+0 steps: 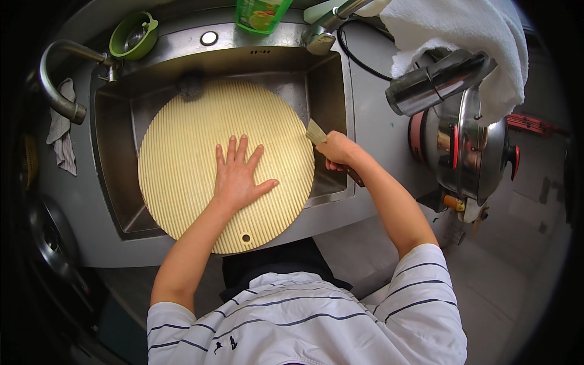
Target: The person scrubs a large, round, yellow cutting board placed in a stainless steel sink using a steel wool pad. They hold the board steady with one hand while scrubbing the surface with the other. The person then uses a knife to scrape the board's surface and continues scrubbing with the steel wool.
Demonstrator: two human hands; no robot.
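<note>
A round, pale yellow ridged board (182, 150), with a small hole near its front rim, leans across a stainless steel sink (333, 109). Its near edge rests over the counter's front edge. My left hand (237, 178) lies flat on the board, fingers spread. In my right hand (337, 150) is a flat-bladed tool (315, 132) with a brown handle, held beside the board's right rim. Whether it is a knife or a scraper I cannot tell. Its blade tip meets or overlaps the rim. A blurred dark scouring ball (189, 86) shows at the board's far left edge.
A curved faucet (61, 98) and a green bowl (119, 40) stand left, a green bottle (262, 16) behind. Another faucet (321, 34), a white towel (456, 32), a metal cylinder (422, 86) and a lidded electric pot (470, 150) are right.
</note>
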